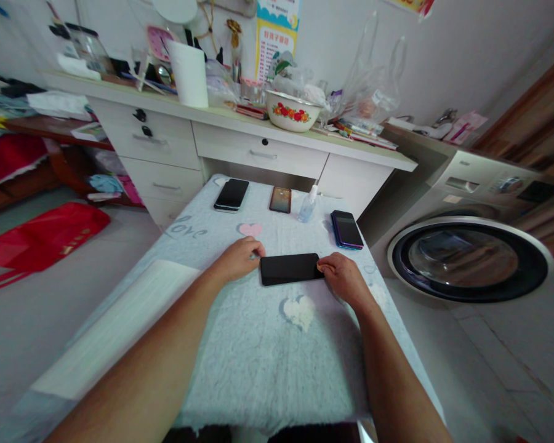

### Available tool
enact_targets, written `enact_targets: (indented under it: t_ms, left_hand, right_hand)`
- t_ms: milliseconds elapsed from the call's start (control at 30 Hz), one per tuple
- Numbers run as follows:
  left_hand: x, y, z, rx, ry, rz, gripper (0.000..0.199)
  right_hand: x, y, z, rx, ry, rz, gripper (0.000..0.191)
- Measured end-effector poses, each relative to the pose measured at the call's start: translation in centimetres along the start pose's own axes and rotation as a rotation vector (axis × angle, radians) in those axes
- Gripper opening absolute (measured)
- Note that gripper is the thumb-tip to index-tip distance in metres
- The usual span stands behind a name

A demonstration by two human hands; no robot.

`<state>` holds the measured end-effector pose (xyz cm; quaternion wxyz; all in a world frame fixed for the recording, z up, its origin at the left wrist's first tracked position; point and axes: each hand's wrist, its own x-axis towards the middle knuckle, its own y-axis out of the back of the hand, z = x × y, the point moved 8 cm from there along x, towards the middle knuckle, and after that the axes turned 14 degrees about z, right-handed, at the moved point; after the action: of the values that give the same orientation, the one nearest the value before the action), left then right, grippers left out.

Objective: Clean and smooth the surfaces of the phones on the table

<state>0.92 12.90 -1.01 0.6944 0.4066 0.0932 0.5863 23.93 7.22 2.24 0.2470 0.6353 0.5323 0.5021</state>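
Note:
A black smartphone (289,269) lies screen up, its long side running left to right, on the cloth-covered table. My left hand (240,259) is closed at the phone's left end, with the fingertips pinching at its edge. The other end is gripped by my right hand (342,275), its fingers curled over the right edge. Behind the phone stands a clear spray bottle (307,206) with a white top. Further phones lie around it: a dark stack (231,194) at the back left, a brown phone (281,200) at the back middle, and a purple-edged stack (347,229) on the right.
A pale folded strip (120,326) lies along the table's left side. Beyond the table stands a white drawer desk (258,147), bearing a paper roll (189,75) and a floral bowl (293,111). A washing machine (466,203) is on the right, a red bag (46,237) on the floor left.

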Motion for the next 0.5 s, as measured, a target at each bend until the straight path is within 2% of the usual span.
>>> enact_targets:
  t_ms: [500]
  left_hand:
    - [0.01,0.05,0.08,0.011,-0.003,-0.005,0.015]
  right_hand:
    - [-0.10,-0.23,-0.11,-0.040,0.012,0.001,0.023]
